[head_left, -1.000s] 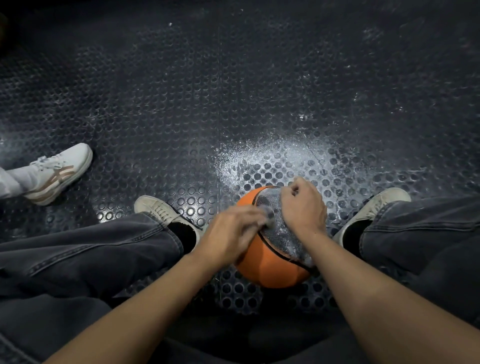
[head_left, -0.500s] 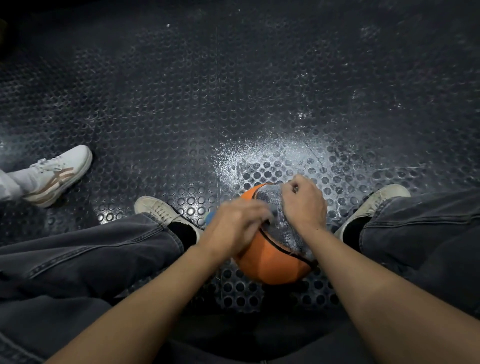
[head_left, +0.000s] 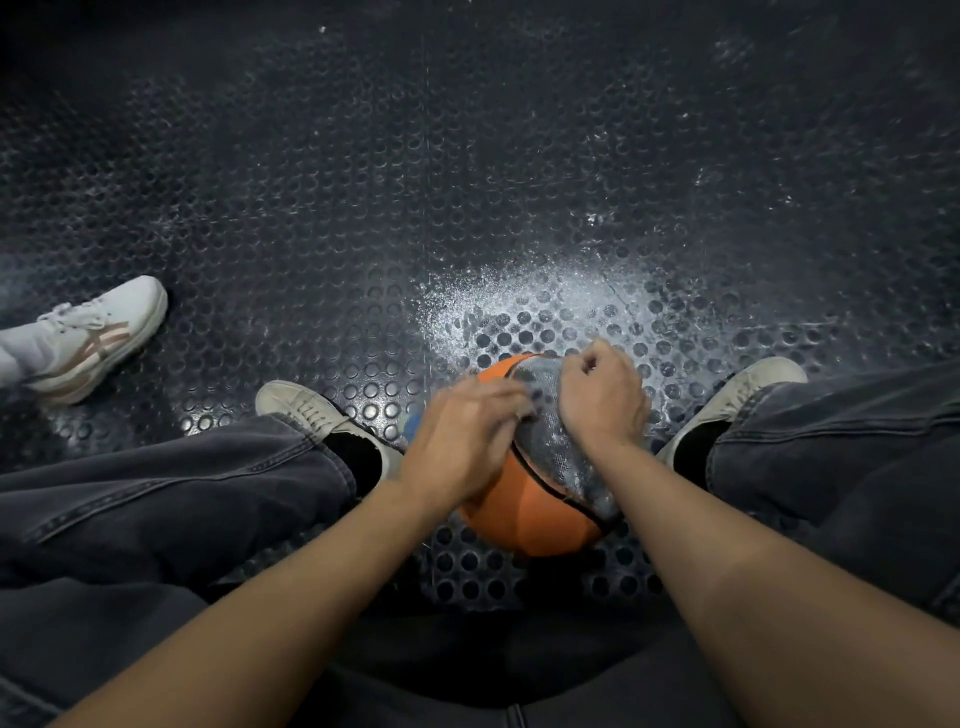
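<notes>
Rubbing the ball's (head_left: 524, 514) grey panel (head_left: 563, 457).
Left hand (head_left: 467, 431): fingers together, tips on panel, any pinch unclear. Right hand (head_left: 602, 400) fisted atop ball. Next, probably: roll ball to a fresh panel.

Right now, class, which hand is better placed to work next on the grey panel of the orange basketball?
Probably the left hand: its fingertips lie on the grey panel of the orange basketball, while the right hand sits curled on the ball's far top, apparently steadying it.
</notes>
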